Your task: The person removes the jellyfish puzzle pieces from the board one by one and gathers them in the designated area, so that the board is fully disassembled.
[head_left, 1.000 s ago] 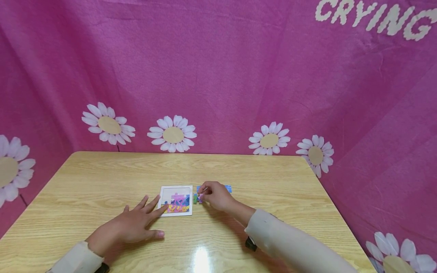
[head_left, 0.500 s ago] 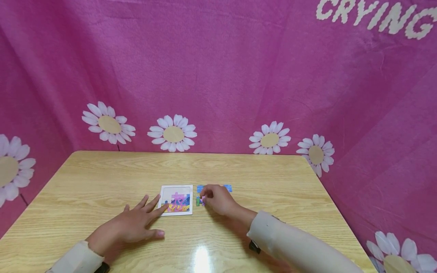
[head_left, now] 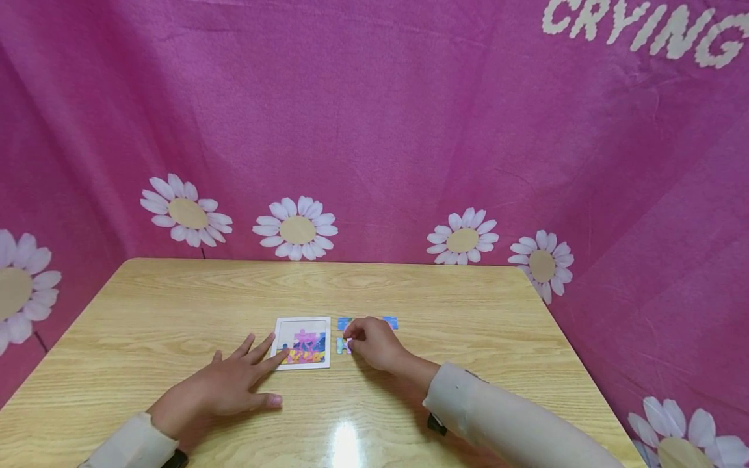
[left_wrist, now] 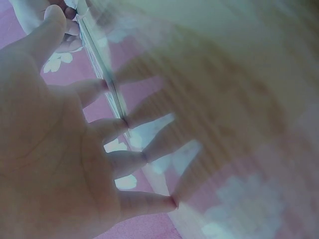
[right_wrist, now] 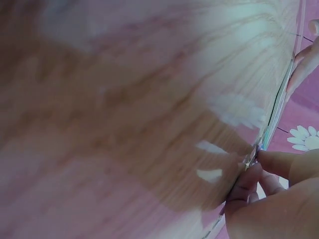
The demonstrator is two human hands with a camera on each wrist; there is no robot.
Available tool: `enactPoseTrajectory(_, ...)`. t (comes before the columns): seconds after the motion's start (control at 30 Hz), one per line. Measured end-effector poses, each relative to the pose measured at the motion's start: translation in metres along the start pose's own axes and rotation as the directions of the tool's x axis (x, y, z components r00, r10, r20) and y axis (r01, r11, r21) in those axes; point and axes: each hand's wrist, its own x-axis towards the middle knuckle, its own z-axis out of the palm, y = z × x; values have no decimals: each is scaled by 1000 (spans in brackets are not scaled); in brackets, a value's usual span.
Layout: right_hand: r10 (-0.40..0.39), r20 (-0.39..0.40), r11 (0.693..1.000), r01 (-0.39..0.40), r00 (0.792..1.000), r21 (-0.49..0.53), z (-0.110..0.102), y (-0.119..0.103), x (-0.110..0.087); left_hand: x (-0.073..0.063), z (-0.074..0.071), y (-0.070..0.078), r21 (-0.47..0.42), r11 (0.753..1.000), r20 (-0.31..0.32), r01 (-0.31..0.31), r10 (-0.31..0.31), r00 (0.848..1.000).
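Observation:
A white-framed jigsaw puzzle point(head_left: 303, 366) lies on the table, its lower part filled with pink, blue and yellow pieces and its upper part pale. My left hand point(head_left: 228, 385) is spread out, fingers straight, with fingertips resting on the frame's left side. Just right of the frame, my right hand point(head_left: 377, 344) pinches a small puzzle piece point(head_left: 342, 346) between thumb and fingers. In the right wrist view those fingers point(right_wrist: 246, 185) meet at the piece, seen nearly edge-on. Behind the right hand lie blue puzzle pieces point(head_left: 391, 322), partly covered by it.
The wood-grain table point(head_left: 234, 292) extends around both hands. A pink cloth point(head_left: 374, 130) with white daisies hangs behind it and along the sides. Light glares off the table's front point(head_left: 345, 442).
My right hand has shifted slightly to the right from the frame. The pinched piece now shows a paler blue side where green showed before. My left hand has stayed in place.

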Motion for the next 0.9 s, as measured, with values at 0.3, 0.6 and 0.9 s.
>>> enactPoseTrajectory(0.3, -13, 0, 1000, 13, 1000, -5, 0, 1, 1, 1, 2, -1, 16, 1000, -5, 4, -4, 1000)
enactPoseTrajectory(0.6, 13, 6, 1000, -13, 1000, 7, -1, 1, 0, 2, -2, 2, -2, 1000, -12, 22, -23, 1000)
enactPoseTrajectory(0.9, 26, 2, 998, -26, 1000, 56, -3, -6, 5, 5, -5, 4, -6, 999, -6, 42, -42, 999)
